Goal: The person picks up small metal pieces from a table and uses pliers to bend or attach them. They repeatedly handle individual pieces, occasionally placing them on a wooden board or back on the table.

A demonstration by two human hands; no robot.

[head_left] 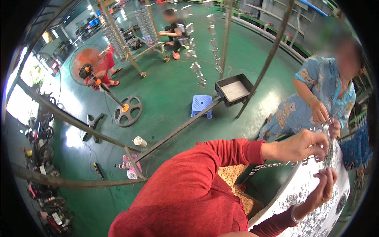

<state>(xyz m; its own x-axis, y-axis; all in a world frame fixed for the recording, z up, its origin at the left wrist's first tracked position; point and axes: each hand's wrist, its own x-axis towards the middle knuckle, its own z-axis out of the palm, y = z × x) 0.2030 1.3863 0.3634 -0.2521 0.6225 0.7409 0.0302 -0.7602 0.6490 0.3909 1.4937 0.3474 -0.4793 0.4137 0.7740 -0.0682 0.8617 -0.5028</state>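
In the head view, the left hand (302, 145) is over the white desk (287, 182), its fingers bent close together beside a strip of shiny metal pieces (310, 159); whether they grip it, I cannot tell. The right hand (325, 185) is just below, fingers curled and partly apart, any hold unclear. Small metal parts (293, 199) lie scattered across the desk. A co-worker in blue (321, 75) sits opposite, both hands near the strip.

Left hand (306, 145), right hand (325, 186), small pieces (317, 210) on white table (285, 189)
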